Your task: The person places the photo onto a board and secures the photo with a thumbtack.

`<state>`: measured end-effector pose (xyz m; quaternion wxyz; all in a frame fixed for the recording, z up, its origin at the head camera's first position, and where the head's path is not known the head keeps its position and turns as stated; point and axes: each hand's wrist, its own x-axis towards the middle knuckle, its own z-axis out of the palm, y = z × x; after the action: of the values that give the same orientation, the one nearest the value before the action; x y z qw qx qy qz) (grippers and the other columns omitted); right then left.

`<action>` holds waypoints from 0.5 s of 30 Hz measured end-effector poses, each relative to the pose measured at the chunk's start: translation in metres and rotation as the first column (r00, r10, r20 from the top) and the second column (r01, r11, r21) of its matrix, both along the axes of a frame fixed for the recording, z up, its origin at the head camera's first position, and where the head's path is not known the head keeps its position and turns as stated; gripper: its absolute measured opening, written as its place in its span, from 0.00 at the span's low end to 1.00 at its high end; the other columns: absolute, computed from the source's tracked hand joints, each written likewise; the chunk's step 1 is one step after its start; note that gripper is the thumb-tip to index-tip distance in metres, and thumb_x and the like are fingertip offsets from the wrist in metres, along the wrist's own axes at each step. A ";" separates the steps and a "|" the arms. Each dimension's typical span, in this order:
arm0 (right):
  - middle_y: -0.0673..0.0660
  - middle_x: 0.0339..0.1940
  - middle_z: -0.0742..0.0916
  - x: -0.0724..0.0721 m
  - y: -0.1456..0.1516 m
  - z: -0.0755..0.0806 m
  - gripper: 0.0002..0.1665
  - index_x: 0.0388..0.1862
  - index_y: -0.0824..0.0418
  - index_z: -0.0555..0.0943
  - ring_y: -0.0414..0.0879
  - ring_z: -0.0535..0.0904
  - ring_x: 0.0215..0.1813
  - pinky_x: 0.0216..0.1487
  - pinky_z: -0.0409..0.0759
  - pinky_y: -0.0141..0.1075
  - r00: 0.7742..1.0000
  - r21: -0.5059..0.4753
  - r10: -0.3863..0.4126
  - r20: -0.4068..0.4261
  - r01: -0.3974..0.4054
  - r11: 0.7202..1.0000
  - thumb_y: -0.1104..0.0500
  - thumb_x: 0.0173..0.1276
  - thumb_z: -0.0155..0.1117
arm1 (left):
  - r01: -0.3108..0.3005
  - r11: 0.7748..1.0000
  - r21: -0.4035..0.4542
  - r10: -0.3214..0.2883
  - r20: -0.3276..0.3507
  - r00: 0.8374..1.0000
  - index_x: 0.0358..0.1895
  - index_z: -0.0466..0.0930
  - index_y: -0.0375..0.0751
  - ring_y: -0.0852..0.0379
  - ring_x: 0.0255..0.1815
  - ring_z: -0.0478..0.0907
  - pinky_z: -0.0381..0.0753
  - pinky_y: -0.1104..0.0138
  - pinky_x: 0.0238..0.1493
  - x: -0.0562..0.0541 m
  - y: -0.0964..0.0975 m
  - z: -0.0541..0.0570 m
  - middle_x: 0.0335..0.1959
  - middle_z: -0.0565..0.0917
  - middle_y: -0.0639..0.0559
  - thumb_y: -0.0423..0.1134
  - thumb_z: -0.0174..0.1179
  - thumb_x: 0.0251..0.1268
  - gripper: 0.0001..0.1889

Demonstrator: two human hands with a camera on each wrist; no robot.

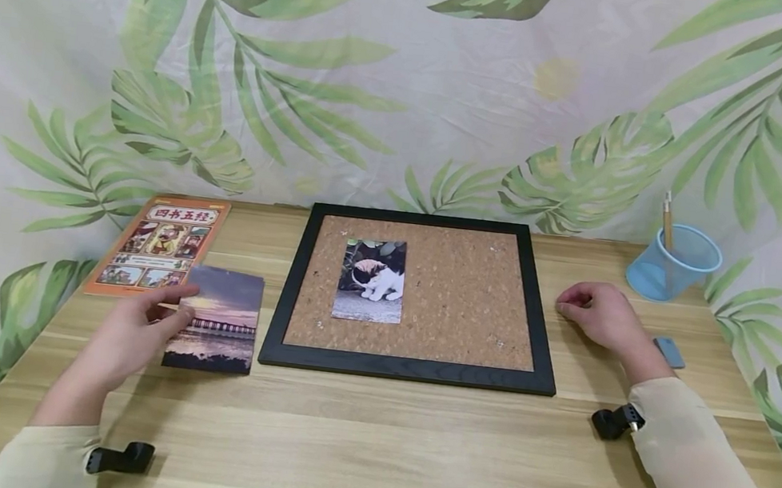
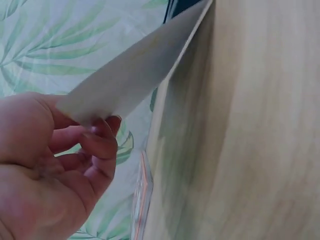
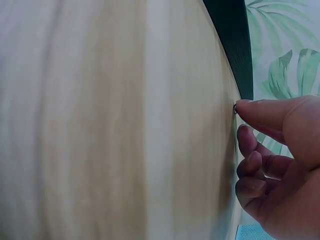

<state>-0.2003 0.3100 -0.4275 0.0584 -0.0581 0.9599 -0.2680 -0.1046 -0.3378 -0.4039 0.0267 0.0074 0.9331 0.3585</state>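
Note:
My left hand (image 1: 134,335) pinches a sunset pier photo (image 1: 222,329) by its left side. In the left wrist view the pale back of the photo (image 2: 125,75) shows, tilted over the tabletop. A black-framed cork board (image 1: 457,300) lies in the middle, with a photo of a black and white cat (image 1: 370,280) on its left half. Right of the frame, my right hand (image 1: 603,320) has its thumb and fingertips together. In the right wrist view a tiny dark object (image 3: 235,108) shows at the fingertips, too small to identify.
An orange book (image 1: 159,246) lies at the back left, partly behind the photo. A blue mesh pen cup (image 1: 671,264) with pencils stands at the back right. Beside the right wrist is a small blue-grey block (image 1: 670,352). A leaf-print cloth (image 1: 452,90) hangs behind the table.

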 end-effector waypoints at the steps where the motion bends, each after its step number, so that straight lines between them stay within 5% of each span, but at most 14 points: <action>1: 0.62 0.39 0.90 0.000 0.000 0.000 0.11 0.47 0.67 0.89 0.53 0.82 0.44 0.46 0.76 0.42 1.000 0.000 0.001 0.000 -0.001 1.000 0.59 0.79 0.67 | -0.007 1.000 0.012 0.007 -0.015 1.000 0.77 0.75 0.35 0.68 0.35 0.78 0.81 0.67 0.29 0.000 0.000 0.001 0.53 0.85 0.36 0.42 0.55 0.86 0.24; 9: 0.61 0.39 0.90 0.001 -0.002 0.002 0.11 0.46 0.66 0.89 0.52 0.81 0.43 0.46 0.75 0.42 1.000 -0.006 0.002 -0.008 -0.003 1.000 0.58 0.78 0.67 | -0.042 0.995 0.087 0.048 -0.061 0.997 0.74 0.79 0.40 0.64 0.32 0.78 0.78 0.67 0.29 -0.003 0.014 0.013 0.37 0.84 0.60 0.45 0.58 0.85 0.23; 15: 0.63 0.45 0.89 0.004 -0.008 0.006 0.12 0.49 0.65 0.88 0.54 0.81 0.45 0.46 0.76 0.41 0.999 -0.023 -0.030 0.012 0.031 0.999 0.57 0.80 0.64 | 0.008 0.998 0.055 -0.002 -0.110 0.994 0.74 0.80 0.41 0.65 0.31 0.80 0.76 0.67 0.27 -0.010 0.031 0.027 0.39 0.88 0.53 0.45 0.58 0.85 0.22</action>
<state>-0.1962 0.3019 -0.4214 0.0594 -0.0425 0.9571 -0.2802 -0.1146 -0.3063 -0.3772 -0.0239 0.0302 0.9229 0.3830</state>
